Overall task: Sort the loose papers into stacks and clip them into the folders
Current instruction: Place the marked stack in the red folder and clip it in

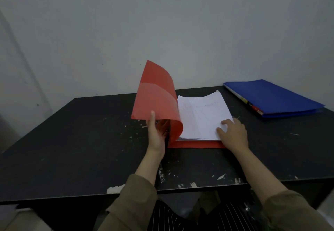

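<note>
From the head view, my only 1, I have the red folder (197,144) lying open on the black table (72,140), its spine running away from me and its back cover flat under a stack of white papers (200,116). My left hand (155,133) holds the front cover by its near edge, thumb up against the outer face and the fingers curled behind it, so the cover stands lifted and bowed over toward the right. My right hand (233,134) lies on the near right corner of the papers with fingers fairly straight, pressing them down rather than gripping.

The relation I would steer by: the papers sit directly right of the raised cover, and the cover hinges along the spine just left of the stack, so closing means swinging it rightward and down over the sheets. The left hand is the 1 on the cover; the right hand lies in the landing path and would need to slide out toward me or to the right first. I cannot tell whether the sheets are clipped at the spine, since the cover hides that edge.

A blue folder (276,98) lies closed at the far right corner of the table, well apart from both hands.
</note>
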